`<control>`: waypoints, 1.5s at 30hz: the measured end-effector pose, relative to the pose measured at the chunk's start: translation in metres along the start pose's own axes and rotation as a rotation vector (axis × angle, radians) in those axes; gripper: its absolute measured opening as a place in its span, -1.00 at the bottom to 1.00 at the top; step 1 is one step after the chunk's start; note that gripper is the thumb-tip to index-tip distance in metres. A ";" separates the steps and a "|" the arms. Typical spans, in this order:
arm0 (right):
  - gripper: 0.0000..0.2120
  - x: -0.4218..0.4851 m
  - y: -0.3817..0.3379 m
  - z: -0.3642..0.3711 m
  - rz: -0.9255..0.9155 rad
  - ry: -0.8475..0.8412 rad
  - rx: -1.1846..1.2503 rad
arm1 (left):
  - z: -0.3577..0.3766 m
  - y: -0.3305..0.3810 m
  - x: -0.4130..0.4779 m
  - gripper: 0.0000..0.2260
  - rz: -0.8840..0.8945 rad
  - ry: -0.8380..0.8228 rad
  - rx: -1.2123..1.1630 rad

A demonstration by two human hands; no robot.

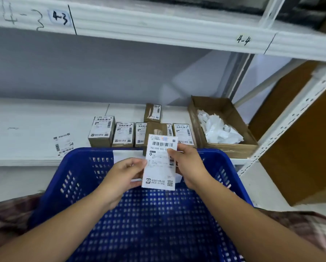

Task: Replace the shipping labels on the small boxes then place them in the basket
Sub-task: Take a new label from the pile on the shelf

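Both hands hold a white shipping label (159, 167) upright over the blue basket (79, 173). My left hand (124, 176) pinches its left edge and my right hand (188, 165) pinches its right edge with the thumb on the front. Behind the label, several small brown boxes (101, 131) with labels stand in a row on the white shelf (35, 129). One box (154, 129) in the row shows bare brown cardboard, partly hidden by the label. Another small box (152, 112) lies further back.
An open cardboard box (234, 148) holding crumpled white paper (218, 129) sits on the shelf at the right. A loose label (63, 144) lies on the shelf at the left. An upper shelf marked 4-3 and 4-4 hangs overhead. A perforated upright (290, 125) stands at the right.
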State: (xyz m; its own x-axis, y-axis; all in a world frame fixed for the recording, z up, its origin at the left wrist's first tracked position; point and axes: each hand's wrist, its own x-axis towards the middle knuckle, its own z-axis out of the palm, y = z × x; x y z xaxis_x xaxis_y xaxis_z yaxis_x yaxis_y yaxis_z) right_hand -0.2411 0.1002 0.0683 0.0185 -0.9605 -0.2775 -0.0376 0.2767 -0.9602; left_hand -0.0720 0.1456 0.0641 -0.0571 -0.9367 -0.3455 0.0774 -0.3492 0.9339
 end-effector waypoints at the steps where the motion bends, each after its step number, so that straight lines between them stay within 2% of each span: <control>1: -0.82 -0.004 0.004 -0.003 0.012 -0.013 -0.019 | 0.001 0.000 0.002 -0.83 0.019 0.001 -0.012; 8: -0.83 -0.015 0.023 -0.007 0.074 -0.147 -0.050 | 0.005 -0.003 0.016 -0.91 0.075 0.109 0.039; 14: -0.77 -0.011 0.027 -0.007 0.130 -0.027 0.085 | 0.003 -0.011 0.027 -0.94 0.053 0.159 0.127; 19: -0.76 -0.008 0.030 -0.009 0.128 0.000 0.051 | 0.007 -0.014 0.033 -0.92 0.119 0.162 0.285; 22: -0.75 -0.008 0.034 -0.009 0.117 0.013 0.043 | 0.008 -0.018 0.035 -0.98 0.144 0.174 0.377; 26: -0.79 -0.010 0.039 -0.011 0.111 0.015 -0.032 | 0.008 -0.024 0.036 -0.76 0.146 0.206 0.439; 28: -0.80 -0.012 0.044 -0.009 0.118 0.014 -0.069 | 0.008 -0.029 0.036 -0.73 0.225 0.229 0.509; 32: -0.82 -0.021 0.053 0.001 0.116 -0.033 -0.090 | 0.010 -0.039 0.028 -0.86 0.513 0.238 0.839; 34: -0.84 -0.026 0.055 0.006 0.114 -0.064 -0.080 | 0.012 -0.044 0.027 -0.90 0.596 0.217 0.904; 39: -0.92 -0.032 0.055 0.011 0.162 -0.057 0.034 | 0.014 -0.048 0.026 -0.96 0.565 0.116 0.837; 45: -0.89 -0.033 0.048 0.009 0.249 -0.040 0.214 | 0.014 -0.047 0.022 -0.86 0.629 0.079 0.872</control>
State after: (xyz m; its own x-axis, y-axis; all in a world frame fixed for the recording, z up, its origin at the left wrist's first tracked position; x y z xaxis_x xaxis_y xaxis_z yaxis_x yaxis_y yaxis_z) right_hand -0.2345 0.1456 0.0314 0.0743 -0.8620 -0.5014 0.1646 0.5065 -0.8464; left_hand -0.0908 0.1415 0.0141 -0.1872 -0.9516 0.2436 -0.6672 0.3052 0.6795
